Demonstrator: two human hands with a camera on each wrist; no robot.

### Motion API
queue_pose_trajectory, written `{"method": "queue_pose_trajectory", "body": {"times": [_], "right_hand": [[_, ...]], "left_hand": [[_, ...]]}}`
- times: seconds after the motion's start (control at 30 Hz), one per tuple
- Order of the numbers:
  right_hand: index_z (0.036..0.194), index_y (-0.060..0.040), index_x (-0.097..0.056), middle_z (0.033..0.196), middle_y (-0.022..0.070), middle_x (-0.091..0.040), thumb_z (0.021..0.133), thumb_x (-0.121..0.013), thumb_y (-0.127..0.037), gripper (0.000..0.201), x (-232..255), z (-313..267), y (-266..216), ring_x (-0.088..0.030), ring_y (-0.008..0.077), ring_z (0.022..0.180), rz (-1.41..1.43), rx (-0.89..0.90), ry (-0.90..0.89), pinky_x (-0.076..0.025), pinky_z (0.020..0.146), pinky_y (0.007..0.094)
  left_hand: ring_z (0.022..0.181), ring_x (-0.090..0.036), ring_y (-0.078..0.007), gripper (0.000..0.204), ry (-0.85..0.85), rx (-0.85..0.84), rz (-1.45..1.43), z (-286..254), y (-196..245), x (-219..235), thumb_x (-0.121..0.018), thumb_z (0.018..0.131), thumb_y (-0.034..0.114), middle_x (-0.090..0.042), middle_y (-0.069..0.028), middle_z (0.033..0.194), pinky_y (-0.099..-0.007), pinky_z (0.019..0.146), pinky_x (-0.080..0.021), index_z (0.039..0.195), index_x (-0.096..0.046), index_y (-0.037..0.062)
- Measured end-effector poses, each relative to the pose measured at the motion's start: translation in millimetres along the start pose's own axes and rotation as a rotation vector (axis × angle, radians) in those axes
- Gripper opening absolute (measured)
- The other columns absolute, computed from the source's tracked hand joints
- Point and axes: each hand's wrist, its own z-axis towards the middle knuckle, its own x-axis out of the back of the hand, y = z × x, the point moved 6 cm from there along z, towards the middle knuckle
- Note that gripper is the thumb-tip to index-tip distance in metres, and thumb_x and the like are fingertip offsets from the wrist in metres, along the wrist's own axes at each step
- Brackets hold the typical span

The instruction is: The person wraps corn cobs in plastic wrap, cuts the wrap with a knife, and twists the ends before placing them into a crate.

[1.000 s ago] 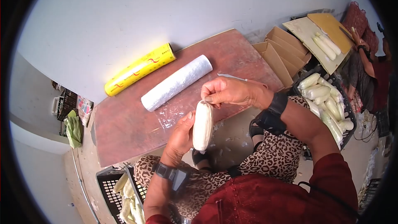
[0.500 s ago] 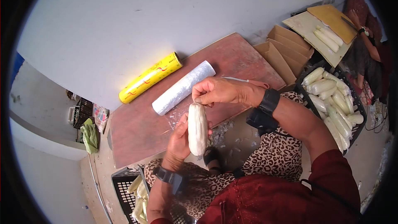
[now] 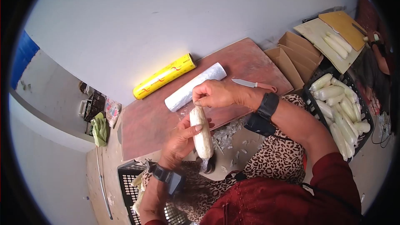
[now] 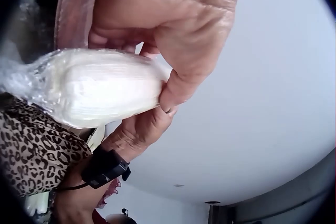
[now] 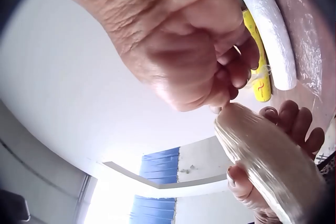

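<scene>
A pale, film-wrapped vegetable (image 3: 201,135) stands nearly upright in the head view, held by my left hand (image 3: 179,139) with the thumb across its side and the fingers behind. At its top end, my right hand (image 3: 216,93) pinches a bit of clear film between thumb and curled fingers. In the left wrist view the wrapped vegetable (image 4: 105,85) has bunched film at its lower end. The right wrist view shows the right hand's fingertips at the tip of the vegetable (image 5: 268,155), with a wisp of film by them.
On the reddish table (image 3: 150,131) lie a yellow tube (image 3: 164,77), a film roll (image 3: 196,86) and a knife (image 3: 254,84). Wrapped vegetables fill a black crate (image 3: 339,112) at right; another crate (image 3: 127,183) is lower left. Cardboard boxes (image 3: 298,58) stand beside the table. Another person's arm (image 3: 380,56) shows far right.
The head view has shifted, so the table things appear further right. The vegetable has tilted and turned in the left hand, whose thumb now lies across it. The knife blade shows more fully.
</scene>
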Motion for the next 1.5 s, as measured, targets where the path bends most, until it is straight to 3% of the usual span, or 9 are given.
{"method": "queue_pose_trajectory", "body": {"times": [0.13,0.27,0.53,0.67,0.8,0.9,1.1,1.33,1.5], "right_hand": [[0.087,-0.0029,-0.063,0.076,0.0057,-0.065,0.084,-0.063,-0.015,0.013,3.6,0.0,0.7,-0.059,0.0139,0.071,-0.202,-0.095,0.036,-0.048,0.063,0.0329],[0.087,-0.0028,-0.062,0.075,0.0067,-0.064,0.083,-0.062,-0.014,0.012,0.9,-0.5,5.6,-0.059,0.0140,0.072,-0.313,-0.186,0.092,-0.047,0.064,0.0329],[0.087,-0.0020,-0.060,0.074,0.0021,-0.058,0.091,-0.057,-0.011,0.010,-14.7,8.4,11.9,-0.052,0.0094,0.064,0.250,-0.326,0.087,-0.045,0.057,0.0268],[0.090,-0.0041,-0.059,0.077,-0.0020,-0.056,0.094,-0.055,-0.011,0.009,-17.1,12.4,-6.5,-0.048,0.0052,0.066,0.271,-0.306,0.077,-0.042,0.058,0.0224],[0.091,-0.0053,-0.059,0.079,-0.0027,-0.056,0.095,-0.054,-0.011,0.008,-14.6,17.6,-17.6,-0.048,0.0047,0.067,0.132,-0.255,0.056,-0.042,0.059,0.0218],[0.091,-0.0052,-0.059,0.078,-0.0031,-0.055,0.095,-0.055,-0.012,0.008,-15.4,20.6,-30.0,-0.048,0.0049,0.067,0.028,-0.274,0.043,-0.042,0.059,0.0218],[0.090,-0.0045,-0.058,0.076,-0.0034,-0.054,0.094,-0.056,-0.011,0.008,-15.4,23.9,-27.5,-0.049,0.0049,0.067,-0.168,-0.308,0.004,-0.042,0.058,0.0220],[0.088,-0.0028,-0.058,0.074,-0.0023,-0.054,0.093,-0.054,-0.010,0.009,-24.9,7.2,25.7,-0.049,0.0054,0.066,0.081,-0.552,-0.097,-0.040,0.057,0.0223],[0.087,-0.0029,-0.058,0.073,-0.0011,-0.055,0.092,-0.055,-0.011,0.010,-18.5,-2.1,59.9,-0.048,0.0058,0.065,0.205,-0.624,-0.125,-0.039,0.056,0.0232]], "left_hand": [[0.091,-0.067,-0.0243,0.055,0.090,-0.027,0.238,4.1,2.8,15.5,-0.077,0.079,0.013,-0.064,-0.0122,0.103,-0.0370,0.083,-0.056,0.123,-0.046,0.0027],[0.087,-0.057,-0.0117,0.050,0.244,-0.349,1.025,-1.2,29.4,17.4,-0.078,0.081,0.014,-0.060,-0.0069,0.099,-0.0293,0.075,-0.050,0.118,-0.046,0.0027],[0.086,-0.058,-0.0106,0.044,-0.025,-0.051,0.091,-7.6,6.2,25.9,-0.063,0.094,0.030,-0.063,-0.0019,0.102,-0.0254,0.076,-0.049,0.127,-0.051,0.0044],[0.103,-0.061,-0.0253,0.051,-0.090,-0.093,-0.316,-4.1,-1.3,28.7,-0.047,0.099,0.041,-0.062,-0.0134,0.114,-0.0382,0.093,-0.048,0.134,-0.046,0.0040],[0.116,-0.057,-0.0313,0.052,-0.224,-0.117,-0.298,-9.6,4.1,23.5,-0.048,0.098,0.039,-0.058,-0.0187,0.124,-0.0410,0.099,-0.046,0.136,-0.044,0.0042],[0.107,-0.060,-0.0252,0.048,-0.214,-0.146,-0.334,-14.6,12.5,19.2,-0.060,0.093,0.031,-0.061,-0.0138,0.116,-0.0374,0.093,-0.049,0.132,-0.047,0.0045],[0.086,-0.059,-0.0124,0.047,-0.037,-0.126,-0.079,-9.0,11.3,32.1,-0.076,0.082,0.019,-0.059,-0.0031,0.096,-0.0302,0.077,-0.051,0.118,-0.049,0.0053],[0.089,-0.057,-0.0101,0.047,0.193,-0.190,0.403,16.6,-22.8,52.2,-0.080,0.080,0.021,-0.059,-0.0042,0.098,-0.0261,0.075,-0.049,0.111,-0.048,0.0062],[0.089,-0.058,-0.0088,0.035,0.114,0.040,-0.166,23.3,-42.6,46.9,-0.066,0.093,0.024,-0.060,-0.0027,0.101,-0.0248,0.076,-0.049,0.118,-0.049,0.0063]]}}
